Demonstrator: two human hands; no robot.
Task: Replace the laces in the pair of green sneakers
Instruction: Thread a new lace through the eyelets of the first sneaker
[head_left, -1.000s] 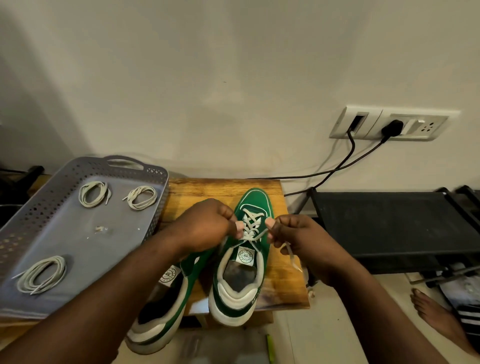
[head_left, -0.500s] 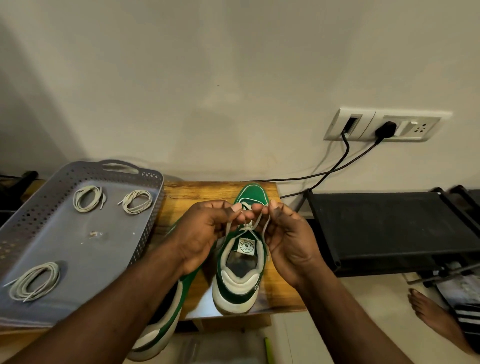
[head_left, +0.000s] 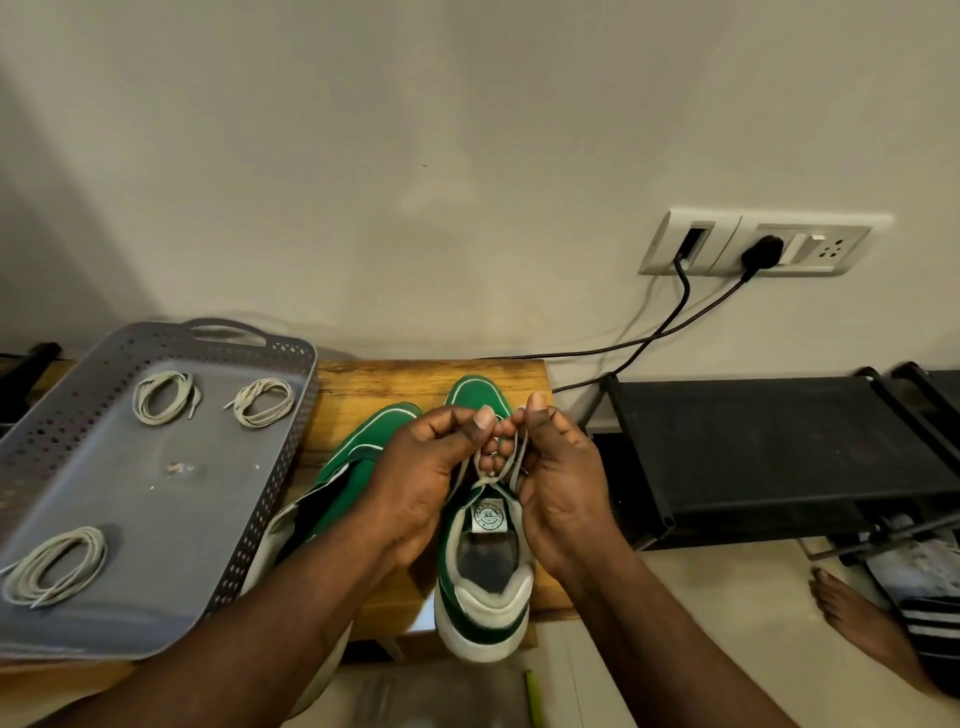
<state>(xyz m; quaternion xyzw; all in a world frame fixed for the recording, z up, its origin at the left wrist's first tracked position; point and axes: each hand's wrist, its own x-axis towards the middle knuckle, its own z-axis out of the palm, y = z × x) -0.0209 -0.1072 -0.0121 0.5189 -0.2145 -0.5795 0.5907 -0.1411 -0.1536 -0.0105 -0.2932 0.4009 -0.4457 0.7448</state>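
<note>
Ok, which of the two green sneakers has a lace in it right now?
The sneaker on the right, whose white lace the left hand and right hand pinch above its tongue. The sneaker left of it shows no lace where visible.

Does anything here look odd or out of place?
Both sneakers overhang the front edge of the table: the laced sneaker by its heel, the other sneaker lying askew beside it. A small scrap lies loose in the tray among three coiled laces.
</note>
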